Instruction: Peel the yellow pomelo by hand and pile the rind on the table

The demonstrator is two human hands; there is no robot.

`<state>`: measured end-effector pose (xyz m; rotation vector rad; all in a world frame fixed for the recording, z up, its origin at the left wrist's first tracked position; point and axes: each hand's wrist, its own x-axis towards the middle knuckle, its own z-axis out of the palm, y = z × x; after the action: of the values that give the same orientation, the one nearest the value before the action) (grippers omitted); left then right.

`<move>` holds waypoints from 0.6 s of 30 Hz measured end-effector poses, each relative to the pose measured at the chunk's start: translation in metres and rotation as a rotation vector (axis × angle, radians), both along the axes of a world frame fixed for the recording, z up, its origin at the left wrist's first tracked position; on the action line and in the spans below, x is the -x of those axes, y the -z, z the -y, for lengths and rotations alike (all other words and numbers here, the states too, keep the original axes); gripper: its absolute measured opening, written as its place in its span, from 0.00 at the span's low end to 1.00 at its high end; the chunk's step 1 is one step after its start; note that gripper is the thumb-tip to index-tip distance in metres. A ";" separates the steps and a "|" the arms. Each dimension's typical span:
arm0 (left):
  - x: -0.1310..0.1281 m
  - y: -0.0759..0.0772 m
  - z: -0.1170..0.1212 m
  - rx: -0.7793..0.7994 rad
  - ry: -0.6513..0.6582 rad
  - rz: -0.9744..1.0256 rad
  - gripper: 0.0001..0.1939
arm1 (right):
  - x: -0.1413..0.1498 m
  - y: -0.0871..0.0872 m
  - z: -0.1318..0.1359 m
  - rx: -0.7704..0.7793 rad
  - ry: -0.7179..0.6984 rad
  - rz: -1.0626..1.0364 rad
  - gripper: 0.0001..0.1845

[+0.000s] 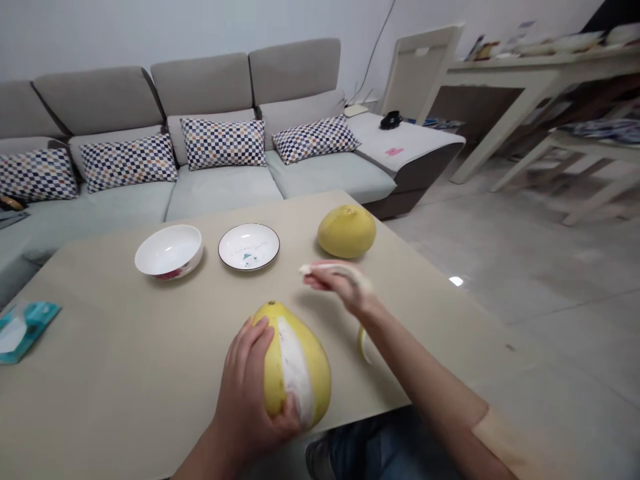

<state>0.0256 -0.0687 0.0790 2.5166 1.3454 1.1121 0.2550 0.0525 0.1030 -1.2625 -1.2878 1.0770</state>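
Note:
A yellow pomelo (310, 363) stands on the beige table (125, 360) near its front edge, with a strip of rind gone and white pith showing. My left hand (250, 393) wraps around its left side and grips it. My right hand (337, 283), blurred by motion, is raised beyond the fruit and closed on a white strip of peel (327, 268). A curved piece of yellow rind (363, 343) lies on the table just under my right forearm. A second, whole pomelo (347, 231) sits farther back on the right.
A white bowl (169, 251) and a white dish with a dark rim (249, 246) stand side by side at the back of the table. A teal tissue pack (23, 330) lies at the left edge. Behind is a grey sofa (220, 180) with checked cushions.

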 end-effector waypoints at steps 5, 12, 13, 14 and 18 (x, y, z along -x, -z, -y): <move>0.006 0.002 0.001 0.065 -0.003 0.051 0.37 | -0.052 0.013 0.007 -0.168 0.143 0.384 0.18; 0.011 -0.016 -0.040 0.438 -0.049 0.127 0.22 | -0.086 0.046 0.037 -0.279 0.070 1.292 0.21; 0.011 -0.019 -0.044 0.459 -0.052 0.137 0.20 | -0.089 0.049 0.037 -0.272 0.049 1.343 0.21; 0.010 -0.022 -0.048 0.472 -0.055 0.145 0.19 | -0.092 0.050 0.036 -0.271 0.028 1.371 0.21; 0.009 -0.030 -0.064 0.506 -0.056 0.159 0.17 | -0.098 0.051 0.041 -0.282 -0.003 1.371 0.26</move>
<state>0.0170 -0.0045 0.1088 2.0011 1.4404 0.8252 0.3527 0.0120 0.0518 -1.8032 -2.2875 -0.1676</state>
